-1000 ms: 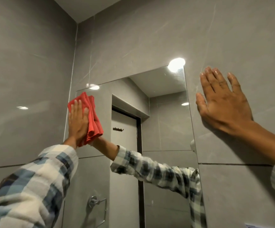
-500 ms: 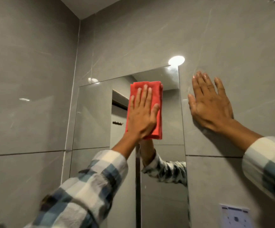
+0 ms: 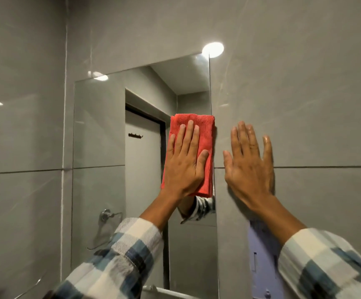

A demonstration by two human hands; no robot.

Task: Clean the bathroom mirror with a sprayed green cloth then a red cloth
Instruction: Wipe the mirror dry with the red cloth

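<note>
Red folded ribbed cloth [image 3: 205, 134], our flat left hand [image 3: 185, 167] spread, pressing it on the frameless wall mirror's [image 3: 101, 126] right edge.

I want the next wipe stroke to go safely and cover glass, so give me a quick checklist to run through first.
1. Red cloth flat against the mirror: ok, pressed under the left hand.
2. Cloth on the glass: ok, though its right side sits at the mirror's right edge.
3. Right hand clear of the glass: ok, flat on the wall tile.
4. Wiping path leftward free: ok, nothing on the glass there.
5. Streaks remaining: cannot tell, reflections hide them.
6. Green-cloth pass done: cannot tell, no green cloth in view.
</note>
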